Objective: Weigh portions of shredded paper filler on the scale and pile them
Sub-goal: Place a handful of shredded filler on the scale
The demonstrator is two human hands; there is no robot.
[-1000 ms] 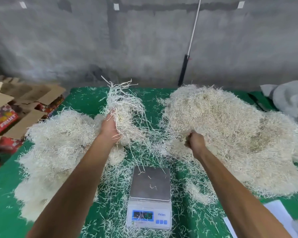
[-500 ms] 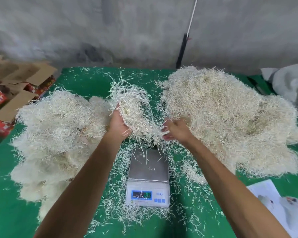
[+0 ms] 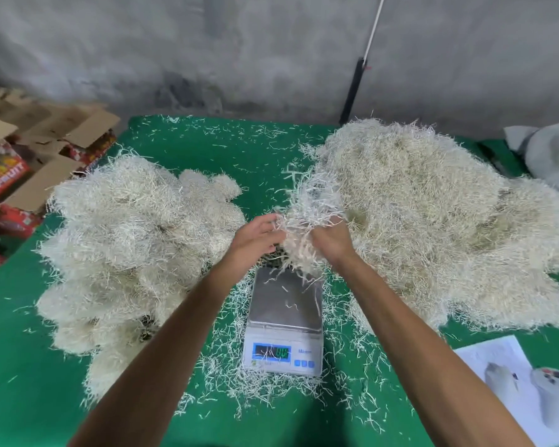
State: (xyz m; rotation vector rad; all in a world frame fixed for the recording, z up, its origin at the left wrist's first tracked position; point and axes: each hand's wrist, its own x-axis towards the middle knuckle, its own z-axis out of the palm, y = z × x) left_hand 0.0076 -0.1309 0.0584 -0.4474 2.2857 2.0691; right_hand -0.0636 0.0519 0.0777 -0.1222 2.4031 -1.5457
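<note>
Scale (image 3: 284,321) centred on the table (image 3: 20,398), a paper pile on either side.
Left pile (image 3: 136,240) and right pile (image 3: 433,221) flank it; both hands' clump (image 3: 304,221) hangs above its far edge; boxes (image 3: 29,162) left, a printed sheet (image 3: 497,353), perhaps instructions, near right.
</note>
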